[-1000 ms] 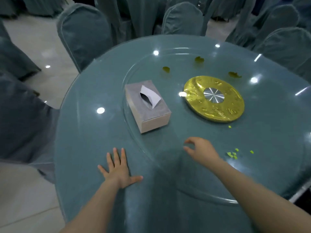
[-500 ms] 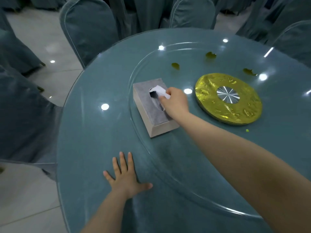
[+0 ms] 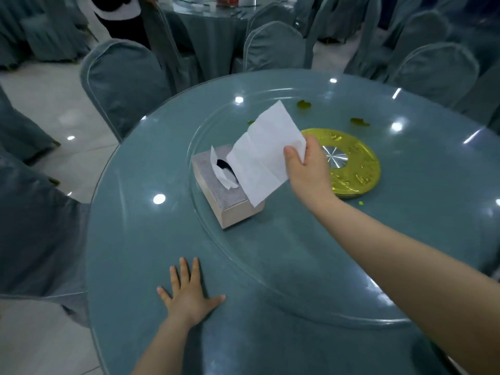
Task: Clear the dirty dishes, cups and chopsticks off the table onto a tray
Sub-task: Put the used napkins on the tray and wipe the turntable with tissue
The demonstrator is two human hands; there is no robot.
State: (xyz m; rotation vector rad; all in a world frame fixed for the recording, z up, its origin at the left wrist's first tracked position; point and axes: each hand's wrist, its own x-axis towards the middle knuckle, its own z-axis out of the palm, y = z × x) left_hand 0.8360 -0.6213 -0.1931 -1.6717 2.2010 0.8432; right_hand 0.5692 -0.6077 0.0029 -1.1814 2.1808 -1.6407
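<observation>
While leaning over the round table (image 3: 130,253), the person is using both hands:
Left hand (image 3: 189,296): lying flat on the glass near the front edge, fingers straight and spread.
Tissue box (image 3: 230,201): sitting on the glass turntable (image 3: 270,280), another sheet poking from its slot; no readable writing.
Tissue (image 3: 265,155): hanging free above the box.
Right hand (image 3: 308,169): pinching the tissue's right edge between thumb and fingers.
Gold disc (image 3: 359,174): lying at the turntable's centre, embossed marks unreadable.
Dishes, cups, chopsticks: only showing, small and blurred, on the far table (image 3: 216,20).
</observation>
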